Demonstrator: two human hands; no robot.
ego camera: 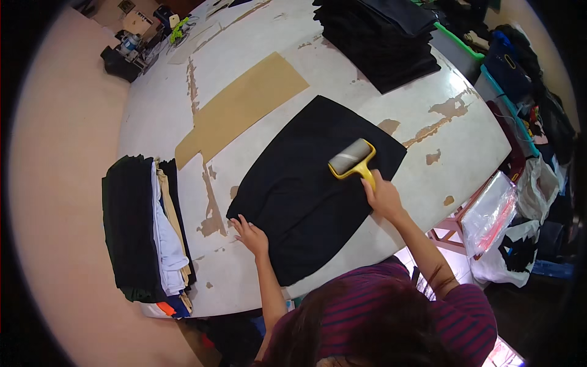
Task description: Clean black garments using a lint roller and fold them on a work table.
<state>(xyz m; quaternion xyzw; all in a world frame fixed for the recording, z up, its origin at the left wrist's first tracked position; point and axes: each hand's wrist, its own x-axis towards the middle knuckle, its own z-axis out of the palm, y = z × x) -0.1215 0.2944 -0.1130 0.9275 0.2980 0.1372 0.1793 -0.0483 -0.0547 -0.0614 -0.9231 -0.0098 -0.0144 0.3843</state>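
Note:
A black garment or cloth piece [298, 183] lies spread on the white table, with a few soft creases in its lower half. My right hand [385, 198] grips the yellow handle of a lint roller [351, 157]. The roller's grey cylinder is over the right part of the cloth; whether it presses on the fabric I cannot tell. At the cloth's left edge, my left hand [250, 236] rests with fingers apart, its fingertips at the corner.
Brown paper pattern [243, 108] lies beyond the cloth. A folded black stack [376, 41] stands at the far right, another fabric pile [133, 229] at the left. The table [458, 169] has peeling patches. Plastic bags [488, 215] and bins [509, 110] crowd the right side.

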